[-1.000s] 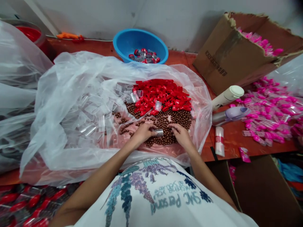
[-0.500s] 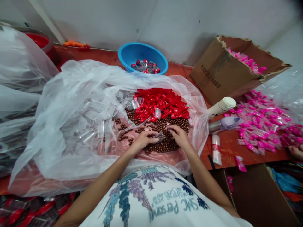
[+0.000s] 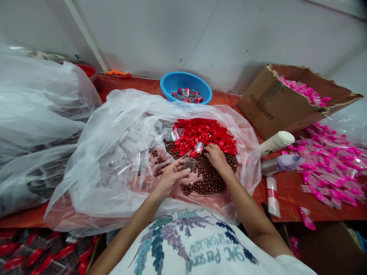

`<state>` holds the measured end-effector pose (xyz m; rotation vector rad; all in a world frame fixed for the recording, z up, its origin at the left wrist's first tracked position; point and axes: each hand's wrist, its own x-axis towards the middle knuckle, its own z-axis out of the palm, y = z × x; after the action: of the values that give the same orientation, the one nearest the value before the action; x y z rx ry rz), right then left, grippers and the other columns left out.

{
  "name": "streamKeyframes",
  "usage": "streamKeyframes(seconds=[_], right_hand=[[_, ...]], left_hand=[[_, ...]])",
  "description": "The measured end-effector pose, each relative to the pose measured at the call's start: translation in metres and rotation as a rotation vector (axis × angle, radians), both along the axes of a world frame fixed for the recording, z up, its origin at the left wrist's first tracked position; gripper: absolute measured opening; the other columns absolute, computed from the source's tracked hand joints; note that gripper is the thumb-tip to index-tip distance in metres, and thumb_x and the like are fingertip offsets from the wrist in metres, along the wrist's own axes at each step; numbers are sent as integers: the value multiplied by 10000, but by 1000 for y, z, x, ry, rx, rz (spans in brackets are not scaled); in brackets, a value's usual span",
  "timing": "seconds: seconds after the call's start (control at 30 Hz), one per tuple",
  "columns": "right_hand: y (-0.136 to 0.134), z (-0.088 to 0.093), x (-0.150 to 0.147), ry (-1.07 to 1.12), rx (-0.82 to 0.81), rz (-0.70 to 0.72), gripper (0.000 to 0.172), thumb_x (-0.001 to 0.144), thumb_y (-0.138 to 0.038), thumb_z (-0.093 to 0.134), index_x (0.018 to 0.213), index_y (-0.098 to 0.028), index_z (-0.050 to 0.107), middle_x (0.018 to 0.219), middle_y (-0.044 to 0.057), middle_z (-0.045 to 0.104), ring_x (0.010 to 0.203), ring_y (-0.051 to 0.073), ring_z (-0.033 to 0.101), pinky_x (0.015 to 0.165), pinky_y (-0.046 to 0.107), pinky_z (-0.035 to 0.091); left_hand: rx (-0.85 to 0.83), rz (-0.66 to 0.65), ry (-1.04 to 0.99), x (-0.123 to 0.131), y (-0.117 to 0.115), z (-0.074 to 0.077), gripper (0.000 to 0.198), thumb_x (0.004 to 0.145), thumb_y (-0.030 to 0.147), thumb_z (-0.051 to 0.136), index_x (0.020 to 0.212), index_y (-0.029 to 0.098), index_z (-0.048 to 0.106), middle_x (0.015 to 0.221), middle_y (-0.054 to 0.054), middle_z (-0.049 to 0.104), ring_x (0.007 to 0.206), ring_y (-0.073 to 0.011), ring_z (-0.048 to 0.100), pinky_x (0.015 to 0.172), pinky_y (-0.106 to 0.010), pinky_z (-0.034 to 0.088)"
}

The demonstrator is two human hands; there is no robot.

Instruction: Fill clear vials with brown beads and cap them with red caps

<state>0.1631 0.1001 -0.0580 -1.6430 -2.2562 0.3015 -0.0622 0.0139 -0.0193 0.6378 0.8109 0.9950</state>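
Note:
My left hand (image 3: 173,175) pinches a small clear plastic container (image 3: 189,164) between thumb and fingers; its contents look dark. Loose brown beads (image 3: 208,177) lie spread on the plastic sheet below and to the right of it. At the near edge of a heap of red plastic caps (image 3: 205,131), my right hand (image 3: 215,156) is bent with its fingertips drawn together. What those fingertips hold, if anything, is hidden. Just left of them a clear tube (image 3: 198,147) rests on the caps. More clear tubes (image 3: 123,152) lie to the left, partly under the sheet.
A blue basin (image 3: 186,82) with red-capped containers stands behind the sheet (image 3: 94,191). To the right are a cardboard box (image 3: 258,103), a white bottle (image 3: 277,142), a lavender-lidded bottle (image 3: 288,162) and a pile of pink-capped tubes (image 3: 329,164). Filled bags (image 3: 43,114) crowd the left.
My right hand has moved from over the beads up to the red caps. The left hand still holds the clear container, now tilted more into sight. The view has shifted left and upward.

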Motion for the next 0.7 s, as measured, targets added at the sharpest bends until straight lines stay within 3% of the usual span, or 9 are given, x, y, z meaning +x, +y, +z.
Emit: streamKeyframes(seconds=[0.1, 0.17, 0.3, 0.4, 0.57, 0.7], right_hand=[[-13, 6, -9, 128, 42, -33, 209, 856, -278, 573, 1031, -210, 666, 1012, 82, 646, 956, 245, 528, 891, 382, 407], [-25, 12, -15, 361, 26, -85, 240, 869, -358, 554, 1049, -230, 648, 1001, 54, 667, 926, 232, 559, 876, 377, 417], [-46, 26, -28, 990, -271, -208, 276, 833, -443, 564, 1014, -240, 610, 850, 3, 686, 714, 171, 618, 665, 297, 491], [-54, 35, -30, 1325, -448, -264, 335, 774, -451, 636, 1035, -253, 567, 793, -18, 675, 634, 134, 611, 538, 237, 497], [-60, 42, -26, 1516, -516, -278, 352, 724, -414, 708, 1005, -245, 580, 782, -24, 662, 643, 105, 615, 542, 207, 528], [-62, 40, -27, 1623, -432, -331, 298, 658, -319, 776, 882, -234, 598, 780, -54, 638, 693, 92, 630, 650, 220, 549]], left_hand=[[16, 31, 49, -3, 0, -2, 358, 653, 202, 774, 988, 161, 652, 962, -52, 691, 826, -133, 620, 732, -232, 486], [28, 27, 85, -4, 1, -2, 384, 664, 211, 766, 1027, 166, 650, 1009, -61, 688, 876, -148, 621, 767, -245, 482], [31, -19, 128, 0, 1, -3, 410, 670, 221, 758, 1063, 174, 653, 1057, -65, 678, 923, -168, 619, 807, -267, 480], [50, -33, 138, 5, -1, -6, 376, 672, 219, 754, 1034, 171, 662, 1037, -56, 680, 897, -159, 624, 814, -266, 480], [10, -39, 102, 9, -6, -10, 393, 656, 229, 765, 1023, 141, 654, 999, -68, 676, 828, -158, 633, 772, -288, 511], [1, -34, 103, 7, -10, -6, 414, 673, 234, 753, 1059, 133, 646, 1044, -89, 669, 857, -175, 638, 763, -294, 521]])
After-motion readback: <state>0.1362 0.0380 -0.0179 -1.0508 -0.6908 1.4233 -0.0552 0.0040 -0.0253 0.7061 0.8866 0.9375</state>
